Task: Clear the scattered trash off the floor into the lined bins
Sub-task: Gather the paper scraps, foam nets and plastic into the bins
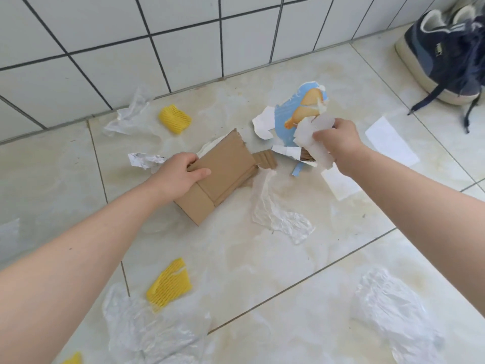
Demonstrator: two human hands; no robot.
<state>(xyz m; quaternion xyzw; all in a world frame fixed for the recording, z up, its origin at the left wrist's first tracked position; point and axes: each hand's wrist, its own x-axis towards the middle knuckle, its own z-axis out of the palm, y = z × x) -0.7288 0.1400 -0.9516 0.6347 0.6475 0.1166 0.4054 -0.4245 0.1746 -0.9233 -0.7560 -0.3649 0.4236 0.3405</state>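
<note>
Currently, I log: left hand grips cardboard piece by its edge, ready to lift; right hand clutches torn paper scraps, gathered for one trip. Plastic film and yellow foam net remain on the floor; no bins visible.

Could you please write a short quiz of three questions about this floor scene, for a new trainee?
1. True or false: the left hand holds the brown cardboard piece.
2. How many yellow foam nets are fully in view?
A) one B) two C) four
3. Fill in: the right hand has its grip on crumpled white ____.

Key
1. True; the thumb lies on top of the cardboard.
2. B: one near the wall and one near the left forearm. A further yellow scrap is cut by the bottom edge.
3. paper, with torn blue printed packaging beside it.
</note>
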